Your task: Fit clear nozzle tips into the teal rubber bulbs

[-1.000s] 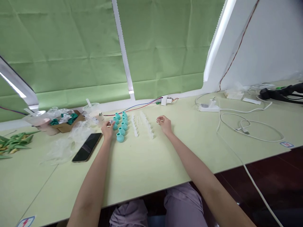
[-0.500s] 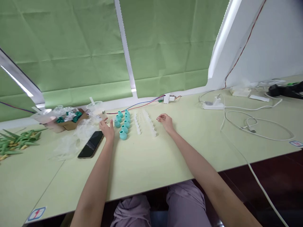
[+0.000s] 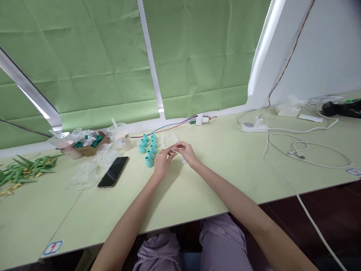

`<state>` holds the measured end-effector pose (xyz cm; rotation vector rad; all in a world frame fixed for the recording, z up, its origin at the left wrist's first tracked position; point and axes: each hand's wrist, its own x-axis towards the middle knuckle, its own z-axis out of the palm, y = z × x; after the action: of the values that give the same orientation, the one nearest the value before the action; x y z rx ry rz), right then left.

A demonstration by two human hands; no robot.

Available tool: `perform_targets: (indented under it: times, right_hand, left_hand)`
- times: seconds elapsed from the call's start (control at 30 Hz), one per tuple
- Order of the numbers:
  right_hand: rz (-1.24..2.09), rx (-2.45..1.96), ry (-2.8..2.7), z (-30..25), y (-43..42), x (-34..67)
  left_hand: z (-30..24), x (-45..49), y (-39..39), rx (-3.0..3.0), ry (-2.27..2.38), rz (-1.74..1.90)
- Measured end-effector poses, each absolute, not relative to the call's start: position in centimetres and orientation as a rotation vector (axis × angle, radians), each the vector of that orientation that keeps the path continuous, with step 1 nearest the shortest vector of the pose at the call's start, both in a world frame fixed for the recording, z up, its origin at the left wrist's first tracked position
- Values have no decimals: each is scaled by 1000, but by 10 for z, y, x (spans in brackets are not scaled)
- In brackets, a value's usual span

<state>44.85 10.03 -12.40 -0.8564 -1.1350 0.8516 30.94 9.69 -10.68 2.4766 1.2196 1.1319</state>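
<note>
Counter edge: the counter [image 3: 214,195] is ending in a front edge slanting up toward the right of the frame, both forearms crossing it.
Room: pale surface is stretching between the right forearm and one white power strip [image 3: 254,128], right of centre.
Hands: the left hand [image 3: 163,162] and right hand [image 3: 187,153] are meeting at centre — right fingers pinching a small pale piece [image 3: 173,149]; whether the left fingers are gripping it, I cannot tell.
Turquoise pots: nine [image 3: 149,162] are standing left of the hands — columns of three and six.
Pale rows: hands are partly covering them [image 3: 163,141], preventing a count.
Left: one phone [image 3: 113,172] is lying flat.
</note>
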Motion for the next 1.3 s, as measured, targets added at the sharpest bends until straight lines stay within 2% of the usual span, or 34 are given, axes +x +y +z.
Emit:
perform_targets:
  times: [0.1,0.27,0.57,0.77,1.3]
  right_hand:
    - [830,-911,-1208,-124,95,445]
    - [979,-924,-1274,-123,93,447]
    - [518,-1029,-1426,-112,76,437]
    - [409,-1061,-1403,-112,73,433]
    - [754,-1048,-1224,-114,80,440]
  left_hand:
    - [-112,303,94,2323,1274,1234]
    - [-117,296,94,2491,1322,1245]
    - [-123,292,96,2575,1312,1399]
    - [-125,291,95,2589,1325,1493]
    - [-124,290,95,2827,1315,1473]
